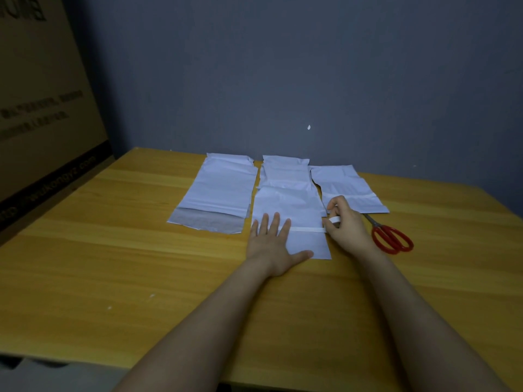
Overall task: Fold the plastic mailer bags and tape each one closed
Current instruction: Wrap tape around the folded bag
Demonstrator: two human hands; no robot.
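A folded white mailer bag lies on the wooden table in front of me. My left hand lies flat with spread fingers on its near left part. A white strip of tape runs across the bag from my left fingers to the bag's right edge. My right hand pinches the strip's right end beside that edge. Behind it lie another white mailer, one at the left with its grey flap open, and one at the right.
Red-handled scissors lie on the table just right of my right hand. A large cardboard box stands against the table's left side. A dark wall rises behind the table's far edge.
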